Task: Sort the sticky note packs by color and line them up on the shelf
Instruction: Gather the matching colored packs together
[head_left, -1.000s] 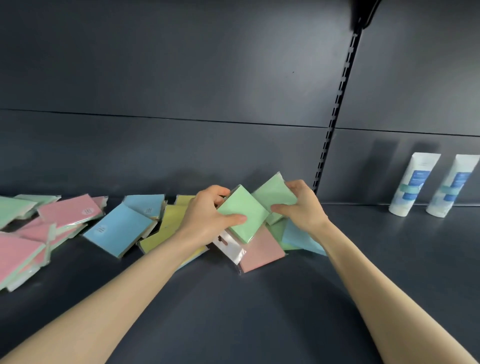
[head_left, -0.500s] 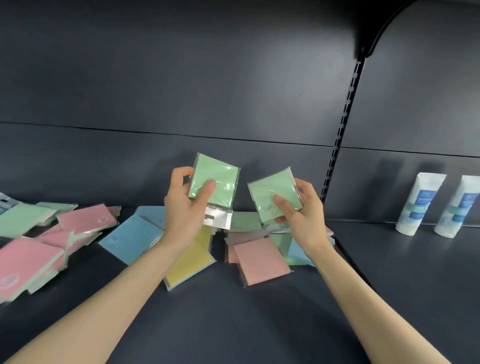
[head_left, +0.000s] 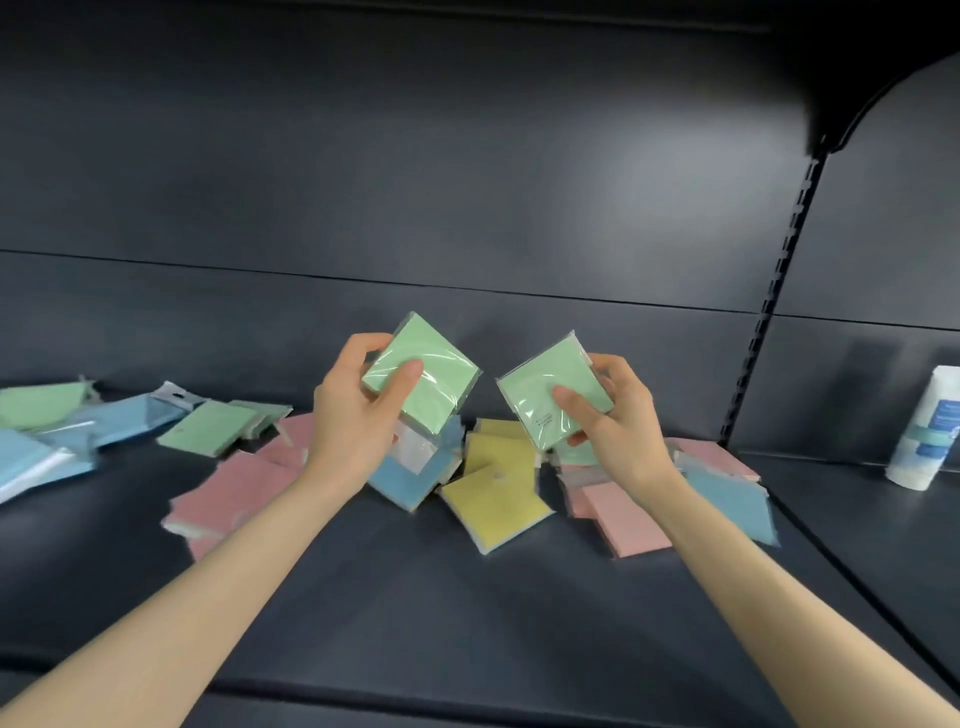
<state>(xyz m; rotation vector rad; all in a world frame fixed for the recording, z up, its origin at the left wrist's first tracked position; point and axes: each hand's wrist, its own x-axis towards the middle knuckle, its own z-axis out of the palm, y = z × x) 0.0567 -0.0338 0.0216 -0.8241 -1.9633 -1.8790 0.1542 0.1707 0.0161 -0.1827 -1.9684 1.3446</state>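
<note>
We are reaching across the near part of the shelf (head_left: 467, 623). Beyond our forearms, pink packs (head_left: 623, 519), yellow packs (head_left: 498, 504) and blue packs (head_left: 727, 499) are lying mixed in a loose heap. Above it, our left hand (head_left: 353, 421) is clamping its fingers (head_left: 410, 371) on one green pack (head_left: 436, 395), and our right hand (head_left: 623, 436) is clamping a second green pack (head_left: 540, 384), the two held apart. Farther left, other packs (head_left: 208, 431) are lying scattered. We judge sorting is barely beginning, with no row forming yet.

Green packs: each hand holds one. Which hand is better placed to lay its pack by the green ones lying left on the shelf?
Left, probably. The left hand grips its green pack nearer the loose green packs; the right hand, holding the other pack, would have to cross over.
</note>
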